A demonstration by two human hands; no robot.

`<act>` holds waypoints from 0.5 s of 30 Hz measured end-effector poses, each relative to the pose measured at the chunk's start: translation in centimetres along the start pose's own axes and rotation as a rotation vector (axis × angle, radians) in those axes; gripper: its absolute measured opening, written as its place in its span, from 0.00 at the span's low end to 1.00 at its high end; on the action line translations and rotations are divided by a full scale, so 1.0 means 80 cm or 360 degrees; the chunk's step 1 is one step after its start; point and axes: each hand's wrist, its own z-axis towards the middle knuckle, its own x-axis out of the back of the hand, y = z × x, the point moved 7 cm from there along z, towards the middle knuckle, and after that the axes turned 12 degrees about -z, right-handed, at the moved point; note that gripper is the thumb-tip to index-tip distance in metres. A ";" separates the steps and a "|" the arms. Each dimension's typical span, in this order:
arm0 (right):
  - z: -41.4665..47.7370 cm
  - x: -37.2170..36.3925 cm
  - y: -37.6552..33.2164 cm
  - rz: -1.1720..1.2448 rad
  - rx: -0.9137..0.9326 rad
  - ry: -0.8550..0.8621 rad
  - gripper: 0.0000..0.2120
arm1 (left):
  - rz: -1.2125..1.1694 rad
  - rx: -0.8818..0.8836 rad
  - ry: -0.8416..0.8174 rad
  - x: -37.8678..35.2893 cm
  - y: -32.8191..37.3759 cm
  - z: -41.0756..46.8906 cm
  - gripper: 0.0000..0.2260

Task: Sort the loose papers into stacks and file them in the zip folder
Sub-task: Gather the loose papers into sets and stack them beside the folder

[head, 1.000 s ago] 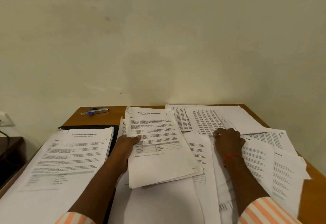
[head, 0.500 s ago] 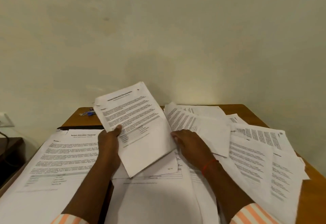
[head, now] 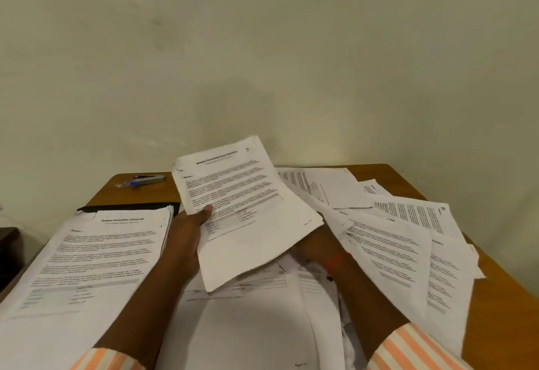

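While the left hand (head: 189, 232) pinches a tilted sheaf of printed white pages (head: 245, 212), thumb on top, right hand (head: 318, 248) tucked beneath it, grip hidden, loose white papers (head: 390, 247) scattered right, neat white stack (head: 87, 259) left over a black zip folder (head: 131, 207), brown wooden table (head: 501, 296).

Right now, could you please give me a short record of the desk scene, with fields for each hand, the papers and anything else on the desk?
left hand: grips a raised bundle of papers, thumb on top
right hand: mostly hidden under that bundle; grip unclear
sorted stack: on the left, lying over a black folder
loose papers: scattered on the right
stapler: far left corner of the desk
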 end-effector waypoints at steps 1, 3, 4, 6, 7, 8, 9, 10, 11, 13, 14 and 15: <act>-0.003 0.025 0.006 0.0077 -0.0072 0.0189 0.08 | 0.0047 0.0049 -0.0014 0.000 -0.007 0.001 0.14; -0.017 0.082 0.036 -0.0198 -0.0404 0.0543 0.09 | 0.0111 0.0122 -0.0015 0.004 -0.017 0.004 0.13; -0.026 0.109 0.063 -0.0565 -0.0712 0.0595 0.15 | 0.0143 0.0141 0.0004 0.007 -0.019 0.007 0.13; -0.059 0.146 0.127 -0.1015 -0.1413 0.0392 0.32 | 0.0216 0.0165 0.0052 0.013 -0.020 0.010 0.12; -0.075 0.153 0.151 -0.0987 -0.1627 0.0281 0.39 | 0.0250 0.0185 0.0061 0.015 -0.021 0.011 0.12; -0.084 0.152 0.168 -0.0879 -0.1733 0.0218 0.44 | 0.0279 0.0202 0.0062 0.015 -0.022 0.012 0.13; -0.088 0.148 0.176 -0.0810 -0.1757 0.0194 0.45 | 0.0299 0.0221 0.0055 0.015 -0.024 0.013 0.14; -0.087 0.141 0.177 -0.0817 -0.1721 0.0197 0.45 | 0.0329 0.0240 0.0061 0.016 -0.025 0.012 0.13; -0.080 0.133 0.172 -0.0852 -0.1654 0.0218 0.43 | 0.0360 0.0257 0.0073 0.017 -0.026 0.012 0.13; -0.061 0.114 0.148 -0.0924 -0.1451 0.0247 0.40 | 0.0402 0.0279 0.0098 0.020 -0.027 0.012 0.12; -0.049 0.100 0.132 -0.0914 -0.1325 0.0248 0.38 | 0.0410 0.0286 0.0102 0.020 -0.027 0.011 0.12; -0.037 0.082 0.119 -0.0877 -0.1179 0.0224 0.37 | 0.0416 0.0293 0.0112 0.022 -0.027 0.011 0.11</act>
